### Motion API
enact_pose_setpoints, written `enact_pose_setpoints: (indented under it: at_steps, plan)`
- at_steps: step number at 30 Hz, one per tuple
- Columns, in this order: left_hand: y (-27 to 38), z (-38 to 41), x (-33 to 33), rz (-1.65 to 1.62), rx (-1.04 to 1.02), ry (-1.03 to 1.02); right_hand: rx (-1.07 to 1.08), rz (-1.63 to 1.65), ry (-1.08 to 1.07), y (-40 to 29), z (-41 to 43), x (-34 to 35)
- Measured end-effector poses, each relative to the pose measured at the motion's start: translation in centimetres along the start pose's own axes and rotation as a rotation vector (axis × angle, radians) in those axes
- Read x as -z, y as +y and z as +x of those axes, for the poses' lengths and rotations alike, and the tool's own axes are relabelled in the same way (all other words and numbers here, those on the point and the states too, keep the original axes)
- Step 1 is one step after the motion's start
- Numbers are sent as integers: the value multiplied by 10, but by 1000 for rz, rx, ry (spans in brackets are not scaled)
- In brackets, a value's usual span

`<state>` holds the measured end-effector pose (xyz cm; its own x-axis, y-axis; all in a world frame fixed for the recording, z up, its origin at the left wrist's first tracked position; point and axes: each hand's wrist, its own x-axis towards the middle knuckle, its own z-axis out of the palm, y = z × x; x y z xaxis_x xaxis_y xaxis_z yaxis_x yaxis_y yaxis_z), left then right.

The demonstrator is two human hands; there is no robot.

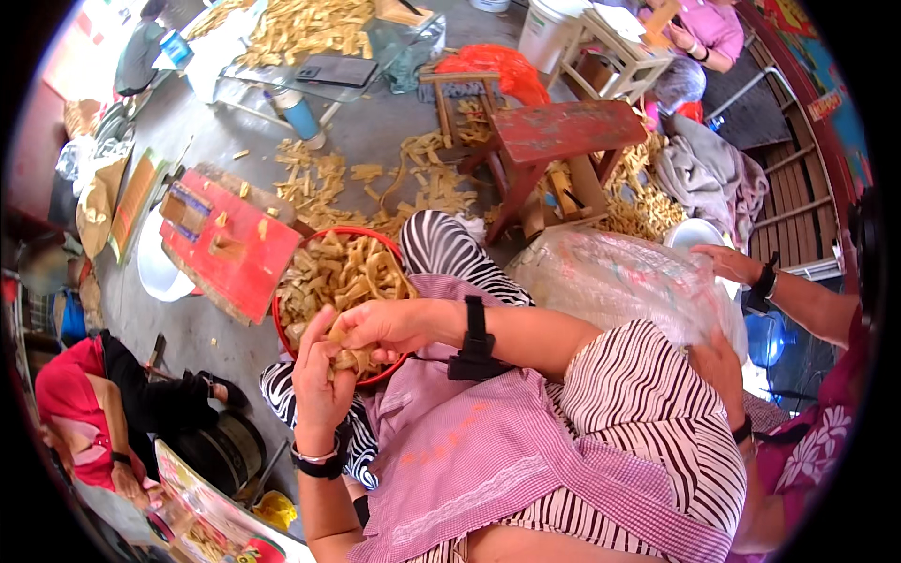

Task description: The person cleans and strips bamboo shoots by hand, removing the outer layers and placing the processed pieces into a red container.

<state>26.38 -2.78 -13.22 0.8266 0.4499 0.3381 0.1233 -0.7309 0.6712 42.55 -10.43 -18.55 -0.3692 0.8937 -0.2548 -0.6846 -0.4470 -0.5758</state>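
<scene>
A red-rimmed basin full of pale brown, folded strips, perhaps a dried or pickled food, stands against my knees. Over its near edge, my left hand holds one of these strips between thumb and fingers. My right hand comes in from the right and grips the same strip, its fingertips close to those of my left hand. The fingers partly hide the strip. Both wrists carry black bands, and a checked pink apron covers my lap.
A red board lies left of the basin. Beyond are a red wooden bench and loose strips on the floor. A co-worker's hands touch a large plastic bag at right. Another person sits lower left.
</scene>
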Motion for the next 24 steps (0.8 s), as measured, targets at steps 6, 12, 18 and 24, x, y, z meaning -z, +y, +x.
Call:
enact_pose_setpoints:
  at_steps: [6,12,18,24]
  plan:
    - [-2,0,3,-218,432,-98,3,-229,109,2,3,6]
    - [-7,-8,-15,-314,589,-90,252,-1272,357,-6,-4,-13]
    - [-27,-16,-17,-1,442,100,174,-585,155,-2,1,1]
    - [-14,-12,-6,101,161,-39,52,-369,102,-13,2,8]
